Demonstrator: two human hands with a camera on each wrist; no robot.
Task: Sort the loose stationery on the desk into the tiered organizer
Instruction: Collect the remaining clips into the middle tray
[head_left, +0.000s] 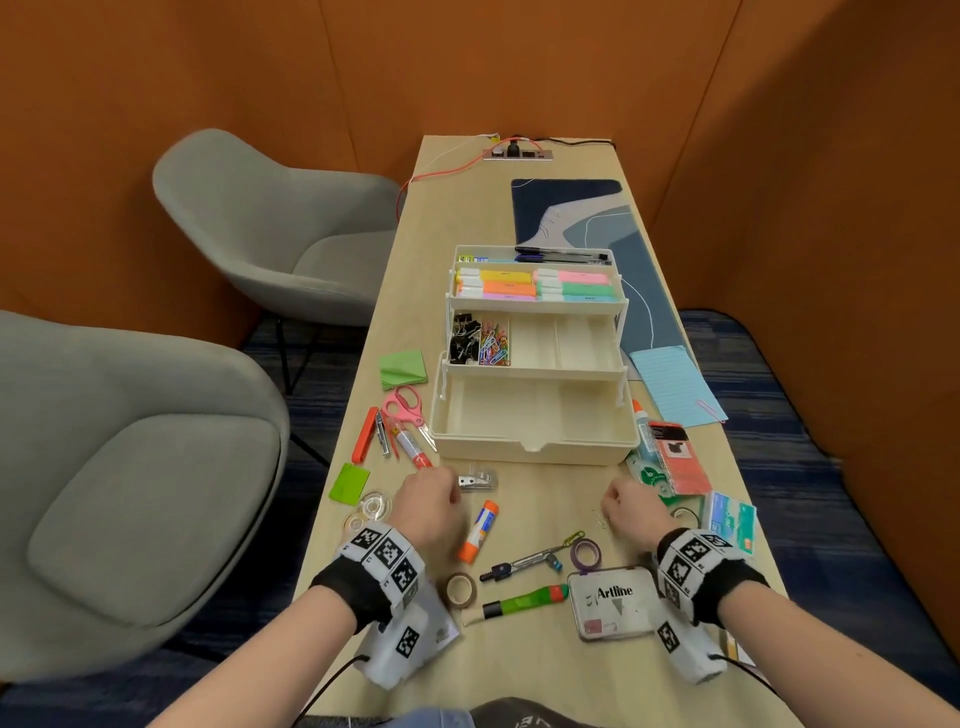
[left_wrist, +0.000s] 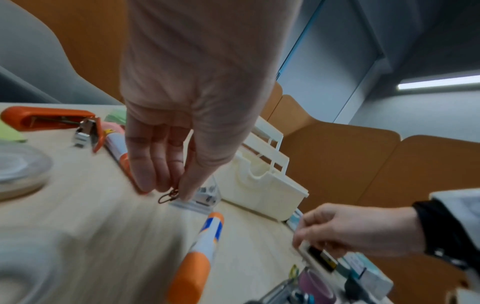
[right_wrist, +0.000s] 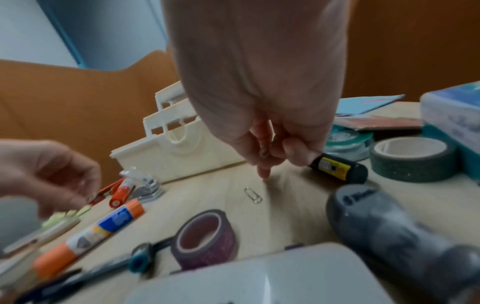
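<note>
The cream tiered organizer (head_left: 535, 452) stands open mid-desk; its middle tier holds black binder clips and coloured paper clips (head_left: 493, 344), its top tier highlighters. My left hand (head_left: 441, 493) hovers just in front of it, beside a clear staple box (head_left: 477, 480), and pinches a small dark paper clip (left_wrist: 168, 196) between thumb and fingers. My right hand (head_left: 615, 501) is low over the desk with its fingers bunched around something small and metallic (right_wrist: 263, 154). A silver paper clip (right_wrist: 253, 195) lies on the wood right below the right hand (right_wrist: 265, 164).
A glue stick (head_left: 479, 531), compass (head_left: 530, 561), purple tape (head_left: 586, 553), brown tape (head_left: 461, 590) and Artline tin (head_left: 613, 603) lie near me. Stapler (head_left: 364, 435) and pink scissors (head_left: 408, 410) are left of the organizer, blue paper (head_left: 675, 384) right. Grey chairs (head_left: 130, 467) stand left.
</note>
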